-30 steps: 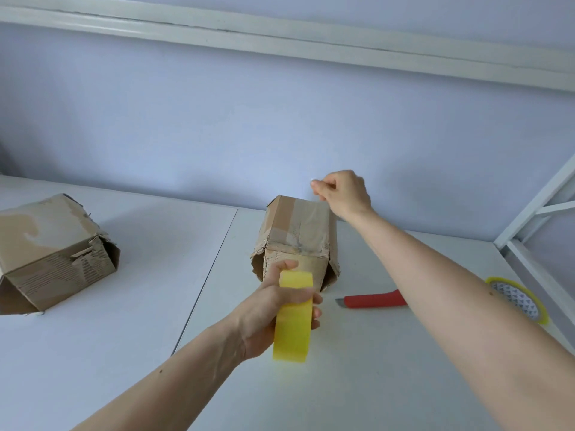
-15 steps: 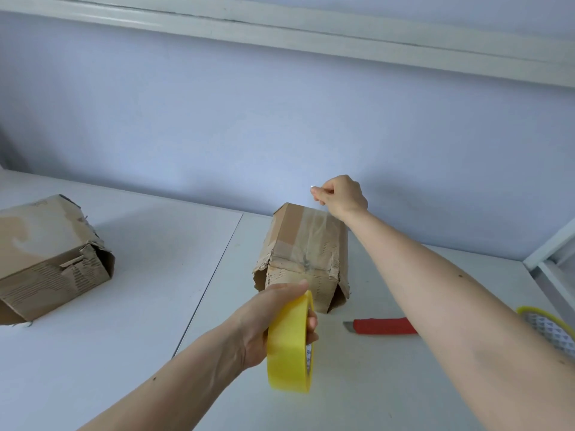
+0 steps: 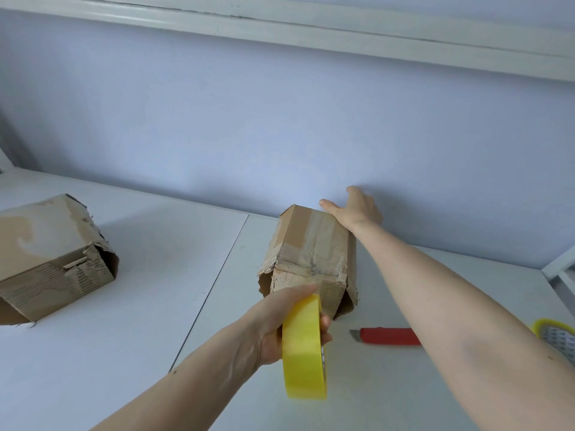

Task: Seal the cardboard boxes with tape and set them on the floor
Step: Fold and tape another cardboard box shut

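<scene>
White table (image 3: 124, 353), L hand (image 3: 280, 325) grip round tape roll (image 3: 303, 349), R hand (image 3: 354, 209) flat on box (image 3: 311, 253)

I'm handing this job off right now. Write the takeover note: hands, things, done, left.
Left hand: grips the yellow tape roll in front of the middle box.
Right hand: open, fingers flat at that box's far top edge.
Done: tape runs over the middle box's top.
Left: cut with the red knife; near flaps gape. Second box lies unsealed at left. Both are on the table, none floored. Spare roll at right.
</scene>
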The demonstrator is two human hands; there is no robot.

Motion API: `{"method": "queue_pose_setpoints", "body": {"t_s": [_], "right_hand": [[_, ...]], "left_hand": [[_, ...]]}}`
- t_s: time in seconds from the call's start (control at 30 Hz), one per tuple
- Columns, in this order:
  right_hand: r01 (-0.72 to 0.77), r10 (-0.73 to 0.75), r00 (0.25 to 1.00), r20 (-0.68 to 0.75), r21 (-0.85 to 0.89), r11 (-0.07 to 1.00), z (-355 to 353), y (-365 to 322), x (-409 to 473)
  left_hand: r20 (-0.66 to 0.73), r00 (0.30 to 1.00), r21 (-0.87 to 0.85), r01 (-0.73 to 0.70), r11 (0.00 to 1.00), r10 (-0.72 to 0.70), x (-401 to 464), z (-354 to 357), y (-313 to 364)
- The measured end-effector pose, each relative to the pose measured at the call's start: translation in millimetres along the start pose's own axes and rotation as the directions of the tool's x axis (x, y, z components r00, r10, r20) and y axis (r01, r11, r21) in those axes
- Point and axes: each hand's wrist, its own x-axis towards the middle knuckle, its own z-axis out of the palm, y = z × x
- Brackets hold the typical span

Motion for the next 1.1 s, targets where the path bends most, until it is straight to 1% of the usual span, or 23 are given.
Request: {"method": "queue_pose_setpoints", "body": {"t_s": [0.03, 0.07, 0.1, 0.13, 0.17, 0.2, 0.23, 0.27, 0.33, 0.4, 0.43, 0.47, 0.5, 0.53, 0.6, 0.63, 0.67, 0.73, 0.8, 0.87, 0.97, 1.03, 1.1], "right_hand": [[0.042, -0.042, 0.997, -0.071, -0.003, 0.999, 0.1, -2.5, -4.6], [0.101, -0.102, 0.989, -0.110, -0.013, 0.995, 1.4, -6.4, -10.2], [0.164, -0.169, 0.981, -0.099, -0.050, 0.985, 3.5, -12.0, -17.1], [0.225, -0.228, 0.973, -0.030, -0.097, 0.970, 7.8, -17.9, -26.0], [0.273, -0.266, 0.961, 0.070, -0.139, 0.952, 14.3, -22.5, -34.5], [0.301, -0.269, 0.947, 0.177, -0.189, 0.935, 21.9, -26.1, -42.3], [0.321, -0.261, 0.933, 0.249, -0.242, 0.916, 29.0, -28.6, -48.8], [0.329, -0.252, 0.927, 0.279, -0.279, 0.902, 36.0, -29.0, -52.5], [0.321, -0.244, 0.935, 0.256, -0.325, 0.889, 46.6, -25.0, -55.4], [0.314, -0.237, 0.936, 0.259, -0.315, 0.896, 43.2, -27.0, -57.6], [0.308, -0.235, 0.934, 0.270, -0.273, 0.911, 38.1, -28.6, -58.8], [0.300, -0.244, 0.931, 0.273, -0.190, 0.935, 30.2, -29.6, -59.2], [0.285, -0.258, 0.929, 0.265, -0.068, 0.956, 18.8, -30.4, -62.2], [0.276, -0.288, 0.930, 0.227, 0.083, 0.957, 6.0, -30.4, -65.4], [0.304, -0.362, 0.924, 0.123, 0.338, 0.891, -15.1, -15.4, -80.9], [0.341, -0.407, 0.909, 0.085, 0.409, 0.847, -19.9, -2.7, -94.5], [0.406, -0.466, 0.884, 0.041, 0.426, 0.808, -18.0, 12.8, -109.5], [0.566, -0.578, 0.813, -0.072, 0.336, 0.753, 6.0, 49.5, -134.9], [0.648, -0.627, 0.761, -0.169, 0.244, 0.721, 40.2, 77.1, -144.7], [0.663, -0.613, 0.746, -0.258, 0.207, 0.719, 59.8, 84.6, -140.8], [0.689, -0.597, 0.712, -0.368, 0.204, 0.696, 65.9, 75.6, -133.7], [0.702, -0.593, 0.695, -0.407, 0.201, 0.684, 71.2, 70.8, -127.9], [0.680, -0.563, 0.712, -0.419, 0.214, 0.701, 75.7, 66.9, -123.5]], "left_hand": [[0.004, 1.000, 0.001, 0.002, 1.000, -0.002, 1.0, 0.1, 0.0], [0.009, 1.000, 0.004, 0.003, 1.000, -0.003, 2.1, -0.2, -0.1], [0.010, 1.000, 0.006, 0.003, 1.000, -0.003, 2.9, -0.7, 0.1], [0.009, 1.000, 0.010, 0.005, 1.000, -0.005, 2.4, -1.0, -0.3], [0.013, 1.000, 0.015, 0.006, 1.000, -0.006, 2.6, -1.3, -0.2], [0.018, 1.000, 0.018, 0.003, 1.000, -0.003, 3.0, -1.7, -0.2], [0.019, 1.000, 0.018, -0.003, 1.000, 0.002, 3.5, -1.8, -0.2], [0.017, 1.000, 0.011, -0.005, 1.000, 0.005, 3.8, -2.0, 0.3], [0.021, 1.000, 0.007, 0.001, 1.000, -0.001, 4.8, -2.9, 0.4], [0.032, 1.000, 0.018, 0.000, 1.000, -0.001, 5.5, -4.2, 0.8], [0.037, 0.999, 0.022, 0.003, 1.000, -0.004, 5.4, -4.3, 0.4], [0.043, 0.999, 0.022, 0.002, 1.000, -0.003, 5.1, -4.3, 0.3], [0.046, 0.999, 0.016, 0.000, 1.000, -0.001, 5.4, -4.7, -0.1], [0.050, 0.999, 0.005, -0.003, 1.000, 0.002, 5.0, -5.3, -0.1], [0.062, 0.998, -0.019, 0.003, 1.000, -0.002, 3.1, -5.9, -0.2], [0.069, 0.998, -0.032, 0.006, 0.999, -0.004, 2.2, -6.0, 0.0], [0.075, 0.997, -0.049, 0.005, 0.999, -0.002, 1.5, -6.4, 0.1], [0.094, 0.996, -0.066, 0.003, 0.998, 0.003, -0.8, -7.2, 0.3], [0.126, 0.992, -0.047, -0.002, 0.999, 0.008, -3.2, -7.3, 0.0], [0.137, 0.990, -0.049, -0.021, 0.999, 0.028, -5.3, -6.6, -1.0], [0.136, 0.989, -0.087, -0.050, 0.995, 0.061, -7.2, -7.6, -5.3], [0.138, 0.988, -0.132, -0.046, 0.990, 0.065, -8.0, -9.0, -8.0], [0.154, 0.986, -0.177, -0.039, 0.983, 0.067, -8.0, -10.3, -9.9]]}}
